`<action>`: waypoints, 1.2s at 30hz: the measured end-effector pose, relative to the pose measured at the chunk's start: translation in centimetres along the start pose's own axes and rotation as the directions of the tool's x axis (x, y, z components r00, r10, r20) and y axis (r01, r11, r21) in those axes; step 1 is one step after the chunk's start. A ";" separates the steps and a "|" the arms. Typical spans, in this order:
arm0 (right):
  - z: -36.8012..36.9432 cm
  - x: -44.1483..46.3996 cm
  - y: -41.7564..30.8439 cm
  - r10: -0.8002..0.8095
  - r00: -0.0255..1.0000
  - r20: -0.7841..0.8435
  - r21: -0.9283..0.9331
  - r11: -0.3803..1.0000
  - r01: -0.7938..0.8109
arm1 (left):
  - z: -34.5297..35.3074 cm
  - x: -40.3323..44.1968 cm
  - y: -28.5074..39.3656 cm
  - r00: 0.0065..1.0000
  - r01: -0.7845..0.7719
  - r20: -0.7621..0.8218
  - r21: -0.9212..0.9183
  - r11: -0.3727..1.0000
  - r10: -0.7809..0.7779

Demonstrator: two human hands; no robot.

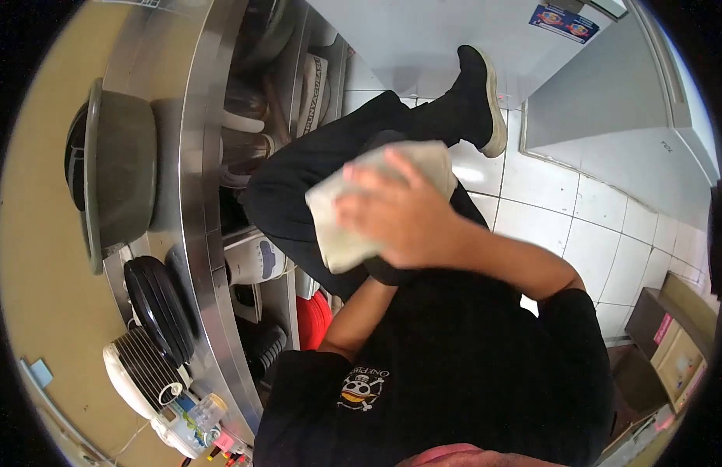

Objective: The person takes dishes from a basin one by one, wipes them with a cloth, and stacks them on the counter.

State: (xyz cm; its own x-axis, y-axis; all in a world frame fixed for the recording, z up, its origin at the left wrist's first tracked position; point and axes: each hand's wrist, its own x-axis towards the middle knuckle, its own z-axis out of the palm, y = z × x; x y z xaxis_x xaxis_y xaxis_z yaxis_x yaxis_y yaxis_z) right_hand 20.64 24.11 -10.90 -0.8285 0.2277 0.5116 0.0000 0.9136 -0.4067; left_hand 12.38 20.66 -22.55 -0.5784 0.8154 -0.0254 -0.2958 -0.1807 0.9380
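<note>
My right hand (pixel 400 214) presses a beige cloth (pixel 338 206) in front of my body, its fingers blurred by motion. Beneath the cloth, the rounded edge of a black item (pixel 386 138) shows, possibly a plate; most of it is covered. My left forearm (pixel 361 315) reaches up under the black item, so my left hand and its fingers are hidden. My bent legs (pixel 322 179) in black trousers lie just beyond the cloth.
A steel counter (pixel 198 156) runs along my left, bearing a grey-green basin (pixel 124 167) and black plates (pixel 159 307). Its lower shelves hold jars and a red round item (pixel 313 321). White appliances (pixel 610 117) stand ahead and right, with boxes (pixel 672 354) at lower right.
</note>
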 end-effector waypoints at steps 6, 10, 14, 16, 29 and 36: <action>4.6 -1.9 5.3 0.657 0.690 0.304 0.660 0.377 -0.650 | -1.9 -1.1 3.3 0.999 -0.021 -0.025 0.036 0.999 0.022; 7.1 -6.3 0.1 0.749 0.659 -0.062 0.817 0.417 -0.398 | -1.2 -0.3 2.5 0.996 -0.033 -0.075 0.068 0.997 0.038; 8.1 -9.0 -2.3 0.725 0.675 -0.133 0.728 0.534 -0.430 | -1.5 -0.9 2.4 0.996 -0.009 -0.090 0.096 0.995 0.017; 7.4 -9.4 -2.4 0.656 0.751 -0.077 0.710 0.564 -0.421 | -1.1 1.1 1.9 0.965 0.121 -0.230 -0.024 0.992 -0.123; -0.9 -2.1 1.3 0.496 0.867 0.053 0.732 0.571 -0.371 | 0.0 -1.4 0.2 0.875 0.443 0.358 -0.322 0.837 -0.325; -1.8 0.5 -2.2 0.047 0.999 -0.014 0.431 0.902 -0.037 | -2.7 -0.6 -2.9 0.376 0.685 0.892 -0.086 0.724 -0.251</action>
State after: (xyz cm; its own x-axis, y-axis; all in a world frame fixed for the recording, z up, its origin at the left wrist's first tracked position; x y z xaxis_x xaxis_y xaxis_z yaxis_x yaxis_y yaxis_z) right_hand 21.25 22.79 -8.34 -0.8195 0.2755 0.5025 -0.2107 0.6705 -0.7114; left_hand 11.50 19.22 -26.16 0.5346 0.8427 0.0636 -0.6752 0.3807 0.6318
